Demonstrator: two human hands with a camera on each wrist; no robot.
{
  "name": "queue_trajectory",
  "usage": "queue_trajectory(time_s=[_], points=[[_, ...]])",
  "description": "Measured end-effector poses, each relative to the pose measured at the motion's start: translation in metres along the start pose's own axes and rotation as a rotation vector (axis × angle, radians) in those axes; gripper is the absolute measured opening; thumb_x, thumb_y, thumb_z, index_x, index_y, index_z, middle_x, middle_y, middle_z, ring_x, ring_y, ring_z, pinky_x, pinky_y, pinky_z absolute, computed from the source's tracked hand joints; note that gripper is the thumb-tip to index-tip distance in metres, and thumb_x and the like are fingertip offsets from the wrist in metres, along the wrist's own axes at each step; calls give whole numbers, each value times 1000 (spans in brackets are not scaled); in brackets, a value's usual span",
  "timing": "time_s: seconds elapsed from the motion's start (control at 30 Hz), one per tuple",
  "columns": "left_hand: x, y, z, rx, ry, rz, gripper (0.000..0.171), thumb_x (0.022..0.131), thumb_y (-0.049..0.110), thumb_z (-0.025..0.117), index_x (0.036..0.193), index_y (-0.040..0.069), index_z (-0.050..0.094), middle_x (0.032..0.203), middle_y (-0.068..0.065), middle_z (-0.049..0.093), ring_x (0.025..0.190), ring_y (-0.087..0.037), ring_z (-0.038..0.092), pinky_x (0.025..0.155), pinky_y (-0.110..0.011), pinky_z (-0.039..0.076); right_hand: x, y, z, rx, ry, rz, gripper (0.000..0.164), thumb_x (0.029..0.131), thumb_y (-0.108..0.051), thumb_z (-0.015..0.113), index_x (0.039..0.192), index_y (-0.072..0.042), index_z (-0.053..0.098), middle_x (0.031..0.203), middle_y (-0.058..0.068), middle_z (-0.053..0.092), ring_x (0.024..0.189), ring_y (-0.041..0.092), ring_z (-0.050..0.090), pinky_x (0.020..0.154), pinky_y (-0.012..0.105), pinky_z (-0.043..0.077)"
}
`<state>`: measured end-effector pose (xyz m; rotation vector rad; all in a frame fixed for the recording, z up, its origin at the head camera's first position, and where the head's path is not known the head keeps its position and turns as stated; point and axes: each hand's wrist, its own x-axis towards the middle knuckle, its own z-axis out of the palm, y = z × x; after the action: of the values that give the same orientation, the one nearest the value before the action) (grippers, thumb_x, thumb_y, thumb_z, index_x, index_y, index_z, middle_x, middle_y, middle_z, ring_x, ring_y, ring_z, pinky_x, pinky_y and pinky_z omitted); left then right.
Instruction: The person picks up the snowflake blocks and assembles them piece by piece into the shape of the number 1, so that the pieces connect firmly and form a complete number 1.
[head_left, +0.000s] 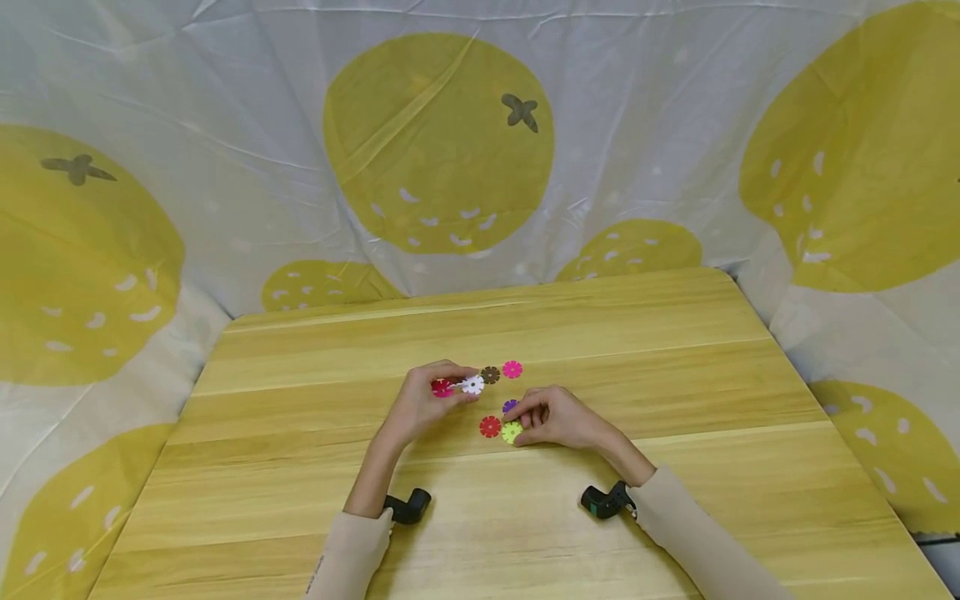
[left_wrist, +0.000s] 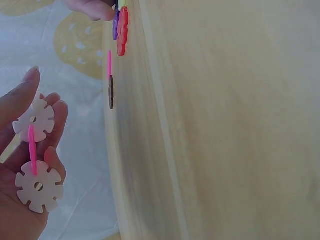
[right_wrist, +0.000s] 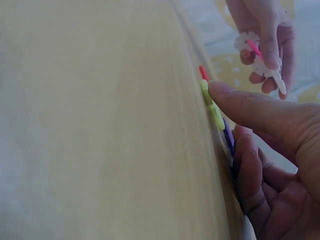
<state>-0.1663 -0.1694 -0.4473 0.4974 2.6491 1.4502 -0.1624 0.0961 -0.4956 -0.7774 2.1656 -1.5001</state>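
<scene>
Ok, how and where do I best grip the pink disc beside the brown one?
Probably pinch the pink disc by its near and far rim, coming from the right: it's thin and flat, with the brown disc close on its left in the head view.

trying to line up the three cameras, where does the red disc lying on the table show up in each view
Head: the red disc lies below the picture's centre, just left of the yellow-green disc.
Left wrist: near the top, left of centre, seen almost edge-on.
Right wrist: a small sliver in the upper part, right of centre.
Shared landmark: the right hand, close by it in all three.
</scene>
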Motion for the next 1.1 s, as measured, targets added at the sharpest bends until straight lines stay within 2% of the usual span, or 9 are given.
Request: queue_trajectory(time_s=[0.23,0.47,0.73,0.97,1.1], points=[[0,0,0,-4,-15,1,29,88,11,83,117,12,79,113,-1,78,112,-22,69,96,-36,57,1,-4,-1,-46,-10,27,26,84,-9,86,110,-8,81,83,5,64,69,7,54,61,17,46],[0,3,1,-30,-21,-7,30,88,9,83,118,7,78,116,-5,78,115,-26,70,97,-41,57,2,-5,-1,-116,7,21,26,81,-14,90,102,-12,74,89,4,66,69,7,55,61,20,49],[1,7,0,-32,0,-64,32,85,12,86,116,8,79,119,-4,78,118,-25,70,99,-41,57,3,-8,-5,-73,4,15,21,90,-9,80,111,-10,77,84,3,67,71,8,59,64,21,52],[2,10,0,-58,12,-74,31,83,13,88,113,13,81,115,-2,79,108,-21,71,83,-25,56,7,-11,-9,81,125,32,22,94,-2,74,116,-1,75,86,17,72,72,21,71,63,29,61],[3,9,0,-59,0,-62,28,84,12,87,111,15,81,115,-1,79,110,-21,71,87,-27,57,11,-17,-9,106,241,28,22,93,-5,76,114,-3,76,91,16,74,77,25,73,67,33,62]])
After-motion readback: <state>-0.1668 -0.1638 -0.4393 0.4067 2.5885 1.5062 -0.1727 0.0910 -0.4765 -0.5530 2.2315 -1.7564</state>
